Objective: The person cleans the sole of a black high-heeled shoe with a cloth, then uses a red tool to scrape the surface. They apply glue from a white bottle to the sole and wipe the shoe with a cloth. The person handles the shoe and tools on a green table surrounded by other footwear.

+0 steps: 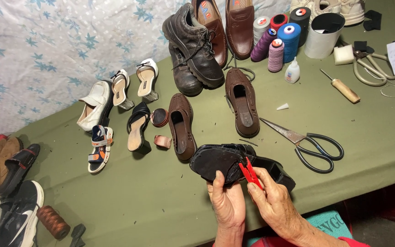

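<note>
Far left: sneakers & a brown spool at the near tabletop edge. Further right, sandals & white heels, then two brown perforated shoes. Near centre: left hand is clamped under a black shoe, sole up, held just above the tabletop's near edge. Right hand is beside it, fingers pinched on a red clip touching the sole. Right of that, black-handled scissors. Far right: thread cones, glue bottle, awl.
</note>
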